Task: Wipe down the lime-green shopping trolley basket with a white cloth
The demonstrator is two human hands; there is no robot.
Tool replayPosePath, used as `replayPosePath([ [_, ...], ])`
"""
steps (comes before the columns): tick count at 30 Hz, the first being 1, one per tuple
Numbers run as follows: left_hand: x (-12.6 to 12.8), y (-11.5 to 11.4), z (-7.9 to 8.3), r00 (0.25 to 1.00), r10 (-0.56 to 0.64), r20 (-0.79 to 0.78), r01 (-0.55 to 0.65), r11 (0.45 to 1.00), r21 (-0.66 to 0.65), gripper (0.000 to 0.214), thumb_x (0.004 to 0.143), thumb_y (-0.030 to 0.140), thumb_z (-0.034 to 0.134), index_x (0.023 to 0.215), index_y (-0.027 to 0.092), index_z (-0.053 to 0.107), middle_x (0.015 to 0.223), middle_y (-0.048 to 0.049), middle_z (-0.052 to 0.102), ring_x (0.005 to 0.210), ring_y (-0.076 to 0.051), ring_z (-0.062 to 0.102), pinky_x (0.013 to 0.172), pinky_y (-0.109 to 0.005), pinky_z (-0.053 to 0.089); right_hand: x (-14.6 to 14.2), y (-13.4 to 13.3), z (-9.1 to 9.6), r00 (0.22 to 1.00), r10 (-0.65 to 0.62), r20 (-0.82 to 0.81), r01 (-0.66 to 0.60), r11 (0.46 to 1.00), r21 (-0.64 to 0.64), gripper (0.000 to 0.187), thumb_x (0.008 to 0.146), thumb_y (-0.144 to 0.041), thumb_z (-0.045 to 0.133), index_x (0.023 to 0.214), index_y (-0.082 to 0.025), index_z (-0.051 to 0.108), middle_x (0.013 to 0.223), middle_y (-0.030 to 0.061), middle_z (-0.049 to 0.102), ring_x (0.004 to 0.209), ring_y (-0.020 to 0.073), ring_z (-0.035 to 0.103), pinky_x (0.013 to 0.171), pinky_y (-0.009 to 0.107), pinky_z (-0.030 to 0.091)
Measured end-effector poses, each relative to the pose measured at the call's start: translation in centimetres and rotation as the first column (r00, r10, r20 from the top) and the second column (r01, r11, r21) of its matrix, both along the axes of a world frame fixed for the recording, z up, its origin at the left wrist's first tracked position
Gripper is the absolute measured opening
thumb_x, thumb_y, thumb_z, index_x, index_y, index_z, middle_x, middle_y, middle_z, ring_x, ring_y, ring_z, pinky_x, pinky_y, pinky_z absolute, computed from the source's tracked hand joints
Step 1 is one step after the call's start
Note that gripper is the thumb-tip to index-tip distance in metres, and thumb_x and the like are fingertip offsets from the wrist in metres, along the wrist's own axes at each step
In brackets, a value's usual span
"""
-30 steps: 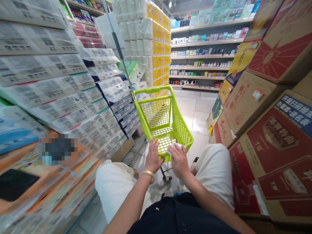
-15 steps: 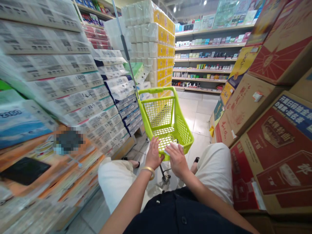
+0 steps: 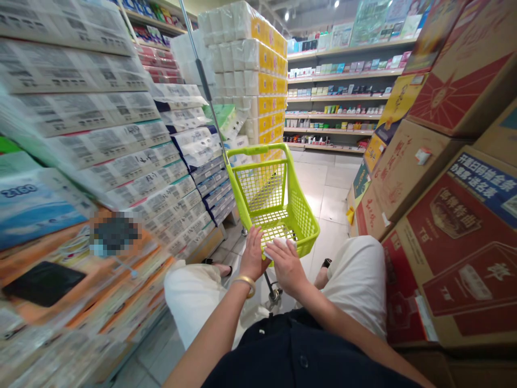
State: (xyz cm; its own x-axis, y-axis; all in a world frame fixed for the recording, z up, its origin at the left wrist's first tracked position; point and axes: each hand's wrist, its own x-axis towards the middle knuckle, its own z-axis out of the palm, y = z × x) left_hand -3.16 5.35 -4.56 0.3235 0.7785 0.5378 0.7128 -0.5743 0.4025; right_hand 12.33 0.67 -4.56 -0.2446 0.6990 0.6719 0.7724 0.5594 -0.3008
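A lime-green shopping basket (image 3: pixel 301 215) with latticed walls stands on a wheeled metal frame between my knees. My left hand (image 3: pixel 253 258), wearing a gold bangle at the wrist, holds the basket's near rim, fingers over the top and thumb on the outer side. Just to its right, my right hand (image 3: pixel 286 267) presses a white wipe or tissue (image 3: pixel 291 245) against the same rim. Most of the wipe is hidden under the fingers, so its exact kind cannot be told. Slots in the basket floor let the ground show through.
Stacked packs of tissue paper (image 3: pixel 121 156) rise on the left, with a black tablet-like device (image 3: pixel 44 283) lying on nearer packs. Large cardboard boxes (image 3: pixel 464 215) crowd the right. A thin metal pole (image 3: pixel 202 75) rises beside the basket. Stocked shelves (image 3: pixel 335 99) stand behind.
My right hand has slid left along the near rim with the white wipe, closer to my left hand. The left hand keeps its place on the rim.
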Motion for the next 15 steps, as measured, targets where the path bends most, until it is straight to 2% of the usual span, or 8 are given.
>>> replayPosePath([
  [2,-0.2,0.0,0.0,1.000,0.001,-0.002,-0.001,1.000,-0.001,0.072,0.069,0.012,0.062,0.136,0.017,0.036,0.148,-0.0158,0.039,0.147,-0.033,0.024,0.119,-0.058,0.031,0.7,0.0,0.1,1.000,-0.009,-0.013,0.009,1.000,0.005,0.043,0.090,-0.007,0.042,0.124,-0.024,0.063,0.127,0.0034,0.068,0.128,0.0187,0.055,0.117,0.043,0.023],
  [6,-0.1,-0.3,0.3,1.000,0.022,-0.002,-0.022,1.000,-0.017,0.076,0.064,0.008,0.063,0.135,0.018,0.037,0.147,-0.0148,0.040,0.148,-0.034,0.023,0.120,-0.057,0.030,4.8,0.6,0.1,0.958,-0.259,-0.125,0.257,0.966,-0.031,0.045,0.090,-0.007,0.038,0.123,-0.022,0.065,0.126,0.0059,0.069,0.127,0.0224,0.055,0.116,0.048,0.026],
  [8,0.1,-0.4,0.4,1.000,0.030,0.000,-0.030,0.999,-0.017,0.075,0.065,0.008,0.062,0.135,0.018,0.037,0.147,-0.0150,0.040,0.148,-0.034,0.022,0.120,-0.057,0.029,5.5,0.7,0.1,0.923,-0.347,-0.164,0.342,0.938,-0.058,0.045,0.089,-0.007,0.038,0.123,-0.021,0.065,0.127,0.0074,0.068,0.130,0.0246,0.053,0.115,0.050,0.027],
  [9,0.2,-0.4,0.4,0.999,0.033,0.001,-0.033,0.999,-0.016,0.074,0.065,0.008,0.062,0.135,0.017,0.037,0.147,-0.0151,0.040,0.148,-0.034,0.022,0.120,-0.057,0.029,5.1,0.6,0.1,0.924,-0.346,-0.166,0.340,0.938,-0.064,0.045,0.089,-0.007,0.038,0.123,-0.021,0.065,0.128,0.0076,0.068,0.130,0.0249,0.052,0.115,0.051,0.027],
  [11,0.3,-0.5,0.3,1.000,0.031,0.001,-0.031,0.999,-0.010,0.073,0.067,0.010,0.062,0.135,0.018,0.037,0.148,-0.0153,0.040,0.148,-0.034,0.022,0.120,-0.057,0.030,3.3,0.2,0.1,0.961,-0.244,-0.129,0.239,0.970,-0.055,0.046,0.088,-0.007,0.040,0.124,-0.022,0.064,0.128,0.0071,0.067,0.131,0.0237,0.052,0.116,0.050,0.027],
  [12,0.3,-0.5,0.3,1.000,0.025,-0.001,-0.025,1.000,-0.006,0.073,0.068,0.011,0.063,0.136,0.018,0.036,0.148,-0.0154,0.039,0.148,-0.034,0.023,0.119,-0.057,0.030,2.2,0.0,0.0,0.985,-0.148,-0.090,0.145,0.989,-0.044,0.046,0.088,-0.007,0.041,0.124,-0.023,0.064,0.128,0.0063,0.068,0.131,0.0223,0.052,0.117,0.049,0.026],
  [14,0.3,-0.5,0.2,1.000,0.009,-0.005,-0.009,1.000,0.001,0.072,0.070,0.014,0.063,0.137,0.018,0.035,0.149,-0.0159,0.039,0.148,-0.034,0.024,0.119,-0.057,0.031,0.6,-0.3,0.0,0.999,-0.005,-0.033,0.004,1.000,-0.024,0.046,0.088,-0.008,0.042,0.126,-0.024,0.063,0.130,0.0055,0.067,0.132,0.0202,0.051,0.118,0.047,0.024],
  [15,0.2,-0.5,0.2,1.000,0.006,-0.006,-0.006,1.000,0.004,0.071,0.071,0.015,0.062,0.137,0.017,0.035,0.148,-0.0161,0.039,0.147,-0.033,0.024,0.119,-0.057,0.031,0.5,-0.4,0.1,0.999,0.026,-0.024,-0.026,1.000,-0.018,0.046,0.088,-0.008,0.042,0.127,-0.024,0.062,0.130,0.0052,0.067,0.132,0.0195,0.051,0.119,0.046,0.023],
])
